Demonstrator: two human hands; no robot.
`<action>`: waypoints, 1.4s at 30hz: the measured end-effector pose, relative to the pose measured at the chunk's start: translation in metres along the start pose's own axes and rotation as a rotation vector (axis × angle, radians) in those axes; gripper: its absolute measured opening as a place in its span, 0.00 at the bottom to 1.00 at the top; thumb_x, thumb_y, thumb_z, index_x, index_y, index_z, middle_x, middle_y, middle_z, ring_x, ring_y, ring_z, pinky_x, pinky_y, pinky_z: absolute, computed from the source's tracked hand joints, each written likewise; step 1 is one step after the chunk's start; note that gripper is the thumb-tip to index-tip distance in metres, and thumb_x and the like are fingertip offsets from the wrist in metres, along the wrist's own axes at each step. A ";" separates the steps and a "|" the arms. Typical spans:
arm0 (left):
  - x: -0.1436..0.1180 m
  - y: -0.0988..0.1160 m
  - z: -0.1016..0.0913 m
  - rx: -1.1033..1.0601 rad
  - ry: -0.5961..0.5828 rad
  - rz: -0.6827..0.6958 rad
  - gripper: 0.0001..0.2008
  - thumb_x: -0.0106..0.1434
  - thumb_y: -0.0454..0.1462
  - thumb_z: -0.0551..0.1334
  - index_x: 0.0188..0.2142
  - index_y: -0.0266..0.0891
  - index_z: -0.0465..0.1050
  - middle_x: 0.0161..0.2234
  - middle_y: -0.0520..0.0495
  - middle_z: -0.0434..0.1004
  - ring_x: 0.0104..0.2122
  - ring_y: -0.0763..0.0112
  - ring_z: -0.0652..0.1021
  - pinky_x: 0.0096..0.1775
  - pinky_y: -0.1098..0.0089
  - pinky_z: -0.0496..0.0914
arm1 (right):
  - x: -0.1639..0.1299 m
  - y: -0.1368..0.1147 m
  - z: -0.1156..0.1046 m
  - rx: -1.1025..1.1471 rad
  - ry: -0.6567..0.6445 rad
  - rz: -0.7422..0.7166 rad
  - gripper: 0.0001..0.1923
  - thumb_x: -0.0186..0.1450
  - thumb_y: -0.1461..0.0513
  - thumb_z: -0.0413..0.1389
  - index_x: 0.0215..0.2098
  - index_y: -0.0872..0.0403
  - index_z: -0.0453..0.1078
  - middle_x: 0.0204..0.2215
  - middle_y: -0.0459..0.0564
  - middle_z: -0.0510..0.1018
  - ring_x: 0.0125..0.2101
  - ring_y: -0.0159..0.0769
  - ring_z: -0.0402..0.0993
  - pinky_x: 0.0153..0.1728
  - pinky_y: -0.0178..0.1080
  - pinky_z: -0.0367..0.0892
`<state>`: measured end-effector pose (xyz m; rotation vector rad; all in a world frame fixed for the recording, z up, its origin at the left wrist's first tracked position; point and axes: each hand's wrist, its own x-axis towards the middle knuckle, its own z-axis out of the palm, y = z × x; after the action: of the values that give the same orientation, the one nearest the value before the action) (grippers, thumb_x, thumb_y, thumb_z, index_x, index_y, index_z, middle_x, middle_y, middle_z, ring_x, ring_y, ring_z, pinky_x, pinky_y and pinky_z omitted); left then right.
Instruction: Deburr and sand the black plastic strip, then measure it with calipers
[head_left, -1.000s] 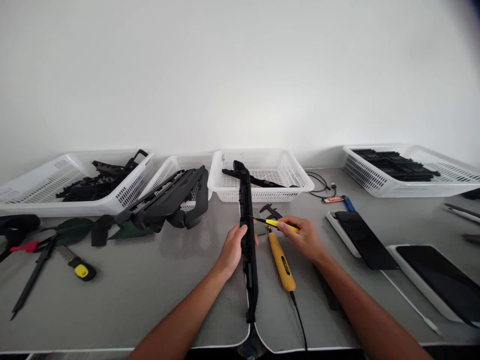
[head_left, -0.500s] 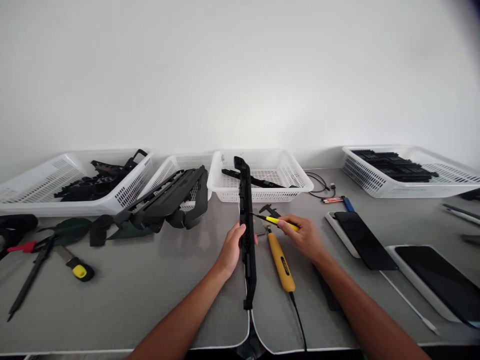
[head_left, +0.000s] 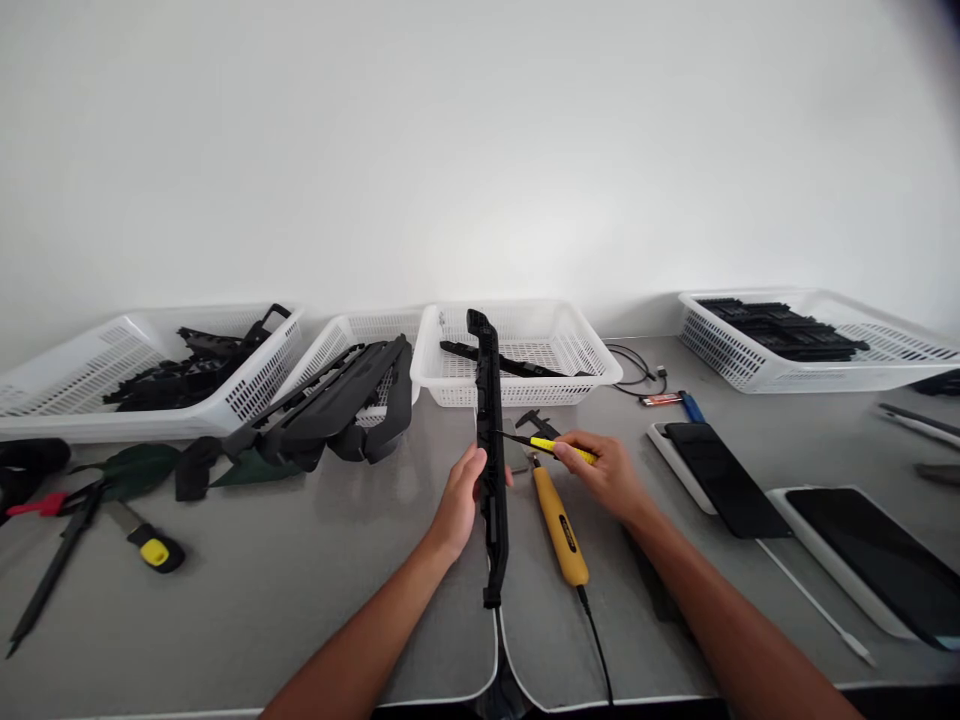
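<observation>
Long black strip [head_left: 491,450] clamped in left hand [head_left: 459,495]; right hand [head_left: 611,475] pinching yellow tool [head_left: 559,450], tip against strip

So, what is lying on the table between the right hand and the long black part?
In the head view, only a yellow-handled tool and a caliper lie there.

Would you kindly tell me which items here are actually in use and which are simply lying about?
In use: long black part in left hand; yellow tool in right hand.
Lying about: orange-handled tool, white baskets, tablets, utility knife.
</observation>
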<state>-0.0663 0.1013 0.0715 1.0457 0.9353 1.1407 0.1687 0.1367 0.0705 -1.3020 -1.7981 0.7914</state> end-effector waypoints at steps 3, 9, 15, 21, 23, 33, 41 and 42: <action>-0.002 0.005 0.000 0.002 -0.044 0.002 0.22 0.70 0.56 0.59 0.38 0.40 0.72 0.33 0.46 0.80 0.29 0.69 0.70 0.30 0.71 0.65 | 0.000 0.000 0.000 0.014 0.020 0.000 0.29 0.72 0.40 0.53 0.35 0.55 0.81 0.24 0.47 0.74 0.27 0.34 0.66 0.30 0.37 0.60; -0.002 0.006 0.001 -0.011 -0.053 0.018 0.24 0.70 0.58 0.60 0.41 0.38 0.75 0.36 0.45 0.81 0.33 0.68 0.72 0.33 0.72 0.66 | -0.002 -0.003 -0.003 0.032 -0.095 -0.048 0.30 0.71 0.39 0.55 0.31 0.55 0.80 0.22 0.46 0.71 0.25 0.32 0.62 0.27 0.36 0.54; 0.001 0.004 -0.001 -0.027 -0.042 0.041 0.26 0.73 0.58 0.58 0.44 0.38 0.78 0.37 0.44 0.82 0.33 0.67 0.73 0.32 0.71 0.65 | -0.002 -0.004 -0.004 0.023 -0.067 -0.041 0.29 0.71 0.40 0.55 0.32 0.55 0.80 0.22 0.45 0.71 0.24 0.32 0.62 0.27 0.36 0.54; 0.000 0.006 0.000 -0.044 -0.007 0.025 0.28 0.70 0.61 0.61 0.46 0.39 0.79 0.37 0.44 0.84 0.36 0.64 0.78 0.33 0.71 0.66 | -0.003 -0.006 -0.004 -0.003 -0.100 -0.067 0.27 0.72 0.41 0.55 0.33 0.55 0.81 0.23 0.47 0.76 0.25 0.33 0.65 0.27 0.37 0.56; 0.001 0.006 0.000 -0.045 0.000 0.021 0.28 0.69 0.61 0.62 0.46 0.39 0.79 0.37 0.44 0.84 0.35 0.65 0.77 0.32 0.71 0.66 | -0.002 -0.006 -0.003 -0.016 -0.076 -0.061 0.27 0.72 0.42 0.55 0.33 0.55 0.81 0.23 0.47 0.76 0.25 0.33 0.66 0.28 0.37 0.57; -0.001 0.006 0.000 -0.198 0.066 -0.010 0.23 0.65 0.55 0.69 0.47 0.39 0.81 0.41 0.46 0.85 0.36 0.67 0.78 0.37 0.71 0.70 | -0.003 -0.011 -0.004 0.028 -0.080 -0.059 0.27 0.70 0.42 0.56 0.31 0.55 0.80 0.22 0.46 0.74 0.24 0.32 0.64 0.27 0.36 0.55; 0.001 0.013 0.001 -0.175 -0.004 -0.005 0.27 0.66 0.57 0.69 0.53 0.40 0.80 0.44 0.44 0.85 0.39 0.65 0.80 0.38 0.71 0.71 | -0.004 -0.013 -0.003 0.026 -0.057 -0.040 0.28 0.71 0.41 0.55 0.31 0.54 0.79 0.21 0.46 0.73 0.24 0.33 0.65 0.28 0.37 0.57; 0.001 0.013 0.001 -0.173 -0.007 -0.011 0.28 0.65 0.58 0.69 0.55 0.41 0.79 0.44 0.44 0.85 0.40 0.63 0.81 0.38 0.71 0.72 | -0.004 -0.013 -0.002 0.035 -0.064 -0.038 0.28 0.71 0.41 0.54 0.31 0.54 0.79 0.21 0.46 0.72 0.24 0.33 0.64 0.28 0.37 0.57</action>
<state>-0.0680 0.1030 0.0842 0.9021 0.8204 1.1863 0.1650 0.1288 0.0818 -1.2289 -1.8459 0.8489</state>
